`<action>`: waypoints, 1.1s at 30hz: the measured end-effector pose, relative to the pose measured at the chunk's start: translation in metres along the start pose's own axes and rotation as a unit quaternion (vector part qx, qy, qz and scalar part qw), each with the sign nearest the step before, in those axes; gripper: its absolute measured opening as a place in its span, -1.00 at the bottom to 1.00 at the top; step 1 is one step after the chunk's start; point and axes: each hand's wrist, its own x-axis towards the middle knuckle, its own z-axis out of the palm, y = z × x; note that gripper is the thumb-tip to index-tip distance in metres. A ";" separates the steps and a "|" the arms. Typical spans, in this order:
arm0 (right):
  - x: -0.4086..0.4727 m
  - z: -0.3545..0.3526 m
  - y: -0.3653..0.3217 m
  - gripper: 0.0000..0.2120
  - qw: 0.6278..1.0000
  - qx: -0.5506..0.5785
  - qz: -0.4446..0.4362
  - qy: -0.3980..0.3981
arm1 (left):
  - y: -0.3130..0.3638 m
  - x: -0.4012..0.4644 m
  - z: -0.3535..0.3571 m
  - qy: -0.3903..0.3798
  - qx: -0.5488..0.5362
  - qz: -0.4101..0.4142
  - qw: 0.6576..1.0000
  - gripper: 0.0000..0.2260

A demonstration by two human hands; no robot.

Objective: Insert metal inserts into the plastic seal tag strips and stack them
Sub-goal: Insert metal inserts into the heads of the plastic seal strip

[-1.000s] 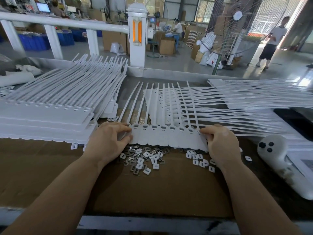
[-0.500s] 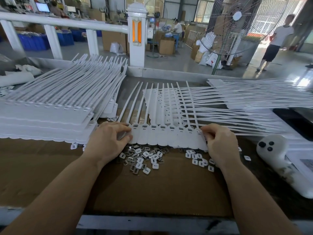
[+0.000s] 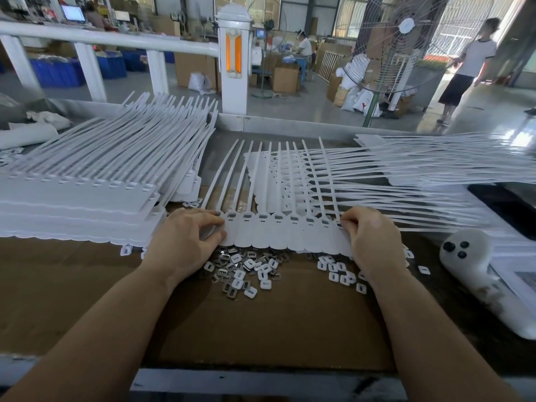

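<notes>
A white strip of joined seal tags [image 3: 285, 232] lies flat on the brown cardboard, its thin tails pointing away from me. My left hand [image 3: 185, 237] pinches the strip's left end with thumb and fingers. At the strip's right end, my right hand [image 3: 369, 236] has its fingers curled on the last tag. In front of the strip lies a heap of metal inserts and white caps [image 3: 243, 268], with a smaller cluster of white caps [image 3: 339, 271] near my right wrist. A tall stack of strips [image 3: 72, 198] stands at the left.
More loose strips [image 3: 435, 166] fan out at the right, overlapping behind the held one. A white device with dark buttons [image 3: 475, 265] lies at the right. A metal ledge [image 3: 290, 123] bounds the table's far side. A standing fan and people are beyond it.
Both hands have stayed at the ends of the strip; the right hand's fingers shifted slightly at the last tag. The strip has not visibly moved.
</notes>
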 end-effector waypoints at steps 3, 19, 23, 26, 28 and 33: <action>0.000 -0.001 0.000 -0.85 1.000 -0.003 -0.001 -0.005 | 0.000 0.000 0.000 0.002 0.006 0.005 1.000 -0.72; -0.006 -0.006 0.002 -0.70 0.995 -0.066 -0.047 -0.066 | -0.001 0.001 0.001 0.012 0.002 0.005 1.000 -0.73; -0.005 -0.007 0.002 -0.68 0.994 -0.065 -0.041 -0.077 | -0.001 0.001 0.001 0.008 0.003 0.005 1.000 -0.72; -0.004 -0.006 0.000 -0.66 0.995 -0.051 -0.020 -0.080 | 0.000 0.001 0.001 0.003 0.007 0.004 1.000 -0.72; -0.003 -0.006 0.000 -0.66 0.997 -0.028 -0.004 -0.078 | 0.000 0.001 0.001 0.006 0.006 0.006 1.000 -0.72; -0.003 -0.003 0.002 -0.63 0.997 0.024 0.034 -0.064 | -0.001 0.000 0.002 0.006 0.003 0.007 1.000 -0.73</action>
